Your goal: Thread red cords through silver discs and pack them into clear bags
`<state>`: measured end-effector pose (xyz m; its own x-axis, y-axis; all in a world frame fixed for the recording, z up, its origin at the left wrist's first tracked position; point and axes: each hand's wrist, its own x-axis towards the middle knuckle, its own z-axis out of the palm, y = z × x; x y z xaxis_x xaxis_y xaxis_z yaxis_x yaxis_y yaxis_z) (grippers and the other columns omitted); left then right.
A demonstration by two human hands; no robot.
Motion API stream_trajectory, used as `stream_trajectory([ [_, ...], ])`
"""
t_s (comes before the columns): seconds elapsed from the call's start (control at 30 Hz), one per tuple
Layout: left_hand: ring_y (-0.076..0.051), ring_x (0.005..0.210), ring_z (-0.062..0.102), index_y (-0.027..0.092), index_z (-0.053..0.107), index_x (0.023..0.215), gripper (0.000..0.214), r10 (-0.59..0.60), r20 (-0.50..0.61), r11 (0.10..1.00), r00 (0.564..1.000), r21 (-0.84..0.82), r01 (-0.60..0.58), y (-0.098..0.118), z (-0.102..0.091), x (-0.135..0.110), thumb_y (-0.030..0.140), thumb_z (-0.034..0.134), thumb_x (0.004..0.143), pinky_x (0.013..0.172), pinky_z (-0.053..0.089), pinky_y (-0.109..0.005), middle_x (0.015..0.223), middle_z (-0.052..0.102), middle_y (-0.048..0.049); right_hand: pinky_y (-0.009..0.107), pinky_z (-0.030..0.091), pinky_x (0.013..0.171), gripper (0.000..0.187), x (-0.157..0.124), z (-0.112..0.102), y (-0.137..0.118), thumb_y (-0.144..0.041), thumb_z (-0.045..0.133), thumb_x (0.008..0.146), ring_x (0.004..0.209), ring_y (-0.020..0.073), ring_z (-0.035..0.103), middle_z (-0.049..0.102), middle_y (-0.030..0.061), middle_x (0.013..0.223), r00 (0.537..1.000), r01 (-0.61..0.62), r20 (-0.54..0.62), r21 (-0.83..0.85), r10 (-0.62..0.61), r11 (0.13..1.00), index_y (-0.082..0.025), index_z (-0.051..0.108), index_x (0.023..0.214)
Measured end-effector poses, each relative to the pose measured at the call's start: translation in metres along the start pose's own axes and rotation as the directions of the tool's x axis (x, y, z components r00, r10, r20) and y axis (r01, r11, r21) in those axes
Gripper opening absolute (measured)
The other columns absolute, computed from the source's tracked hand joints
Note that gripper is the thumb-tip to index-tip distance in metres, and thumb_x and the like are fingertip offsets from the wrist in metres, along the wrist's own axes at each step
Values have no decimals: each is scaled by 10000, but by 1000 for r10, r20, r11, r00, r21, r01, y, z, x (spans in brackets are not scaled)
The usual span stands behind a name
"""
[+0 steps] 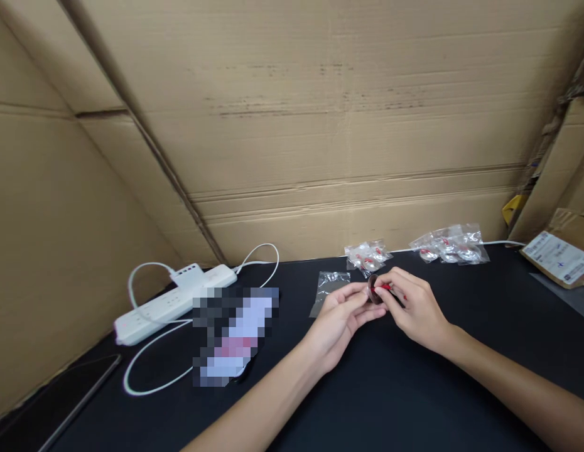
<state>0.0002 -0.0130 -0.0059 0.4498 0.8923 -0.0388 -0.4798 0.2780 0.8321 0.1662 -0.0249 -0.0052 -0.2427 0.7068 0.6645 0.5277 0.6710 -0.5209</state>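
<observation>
Both my hands meet over the black table (pixel 414 402), a little right of the middle. My left hand (pixel 341 317) and my right hand (pixel 414 304) pinch together on one small dark round part with a red piece (pixel 375 290). The fingers of both hands are closed round it, so much of it is hidden. Just beyond my left hand lies an empty clear plastic bag (pixel 328 285), flat on the table.
Small clear bags with red and white parts lie at the back, one pile (pixel 367 256) behind my hands and another (pixel 449 246) further right. A white power strip (pixel 172 301) with white cables sits at the left. Cardboard walls (pixel 320 125) close in the table; a labelled parcel (pixel 558 256) lies at the right.
</observation>
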Motion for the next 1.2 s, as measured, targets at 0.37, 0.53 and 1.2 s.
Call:
stream_trajectory([
  [0.37,-207,779,710,97,669,905,157,-10,-20,998,1000,66,11,0,-4,1,219,712,816,843,546,-364,873,717,-115,283,470,673,148,1,-2,5,-161,489,941,715,154,573,613,51,880,997,22,71,-21,-21,1000,-190,634,940],
  [0.53,-208,775,707,103,677,895,204,4,-30,994,1000,109,-1,0,-3,-1,249,757,776,819,551,-358,820,719,-96,287,474,697,157,0,0,7,-143,472,942,744,156,583,606,48,882,995,20,94,-6,-20,1000,-190,622,926],
  [1.2,-208,760,713,98,692,906,211,56,-85,977,995,211,-36,7,-5,2,238,759,762,794,567,-343,830,728,-105,233,357,490,105,5,-3,0,-178,594,855,466,83,365,625,-10,712,989,-149,3,105,150,983,-190,698,859],
])
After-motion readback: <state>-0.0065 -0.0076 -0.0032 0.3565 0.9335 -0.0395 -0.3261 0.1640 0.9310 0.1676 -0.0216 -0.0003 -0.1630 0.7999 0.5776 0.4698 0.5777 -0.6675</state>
